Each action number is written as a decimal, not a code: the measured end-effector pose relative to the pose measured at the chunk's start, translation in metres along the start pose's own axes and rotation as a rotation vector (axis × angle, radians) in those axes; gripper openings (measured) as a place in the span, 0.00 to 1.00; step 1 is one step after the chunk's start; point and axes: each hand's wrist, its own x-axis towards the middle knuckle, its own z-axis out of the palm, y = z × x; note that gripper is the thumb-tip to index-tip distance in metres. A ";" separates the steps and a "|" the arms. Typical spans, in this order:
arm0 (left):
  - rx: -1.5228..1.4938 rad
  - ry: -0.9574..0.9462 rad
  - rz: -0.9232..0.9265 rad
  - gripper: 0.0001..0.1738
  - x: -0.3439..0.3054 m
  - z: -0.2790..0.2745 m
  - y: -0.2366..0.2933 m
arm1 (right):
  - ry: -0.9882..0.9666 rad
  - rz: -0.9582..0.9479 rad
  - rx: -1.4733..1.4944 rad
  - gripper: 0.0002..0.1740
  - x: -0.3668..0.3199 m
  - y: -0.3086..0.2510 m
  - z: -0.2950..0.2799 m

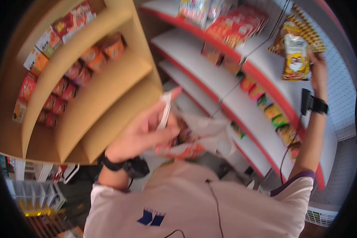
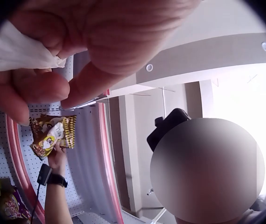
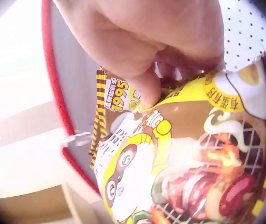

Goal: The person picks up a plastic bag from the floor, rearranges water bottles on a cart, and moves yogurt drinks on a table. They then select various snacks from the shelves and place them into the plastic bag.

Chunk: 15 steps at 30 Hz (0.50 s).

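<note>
In the head view the right hand [image 1: 318, 71] pinches a brown and yellow snack packet [image 1: 296, 59] at its edge, in front of similar striped packets [image 1: 307, 29] on the upper right shelf. The right wrist view shows the thumb and fingers on the packet [image 3: 184, 154], which has a cartoon face printed on it. Nearer the body, the left hand [image 1: 146, 131] has its fingers curled round the handle of a translucent white plastic bag [image 1: 214, 135]. Red and coloured packs [image 1: 186, 150] show inside the bag, which hangs below that hand.
Red-edged white shelves [image 1: 198, 79] hold red packets [image 1: 238, 25] at the top and a row of colourful cups [image 1: 271, 111] lower down. On the left a wooden shelf unit [image 1: 107, 85] carries tubs and boxes. A white wire basket [image 1: 321, 216] sits at lower right.
</note>
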 end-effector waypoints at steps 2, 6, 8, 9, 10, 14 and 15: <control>0.055 0.045 0.019 0.42 0.006 0.009 0.003 | -0.136 0.106 0.121 0.15 -0.058 -0.028 0.012; 0.053 -0.007 -0.052 0.44 0.017 0.024 0.006 | -0.381 0.403 0.124 0.23 -0.188 -0.020 0.063; 0.113 -0.013 -0.093 0.44 0.020 0.035 0.012 | -0.676 0.531 0.291 0.20 -0.225 -0.014 0.105; 0.167 -0.007 -0.126 0.45 0.021 0.040 0.012 | -0.772 0.573 0.322 0.18 -0.237 -0.003 0.123; 0.174 -0.024 -0.133 0.45 0.021 0.042 0.010 | -0.739 0.610 0.458 0.16 -0.250 0.014 0.138; 0.146 -0.062 -0.131 0.45 0.021 0.046 0.012 | -0.582 0.438 0.314 0.15 -0.258 0.050 0.174; 0.157 -0.055 -0.163 0.45 0.021 0.047 0.015 | -0.576 0.436 0.316 0.15 -0.261 0.048 0.181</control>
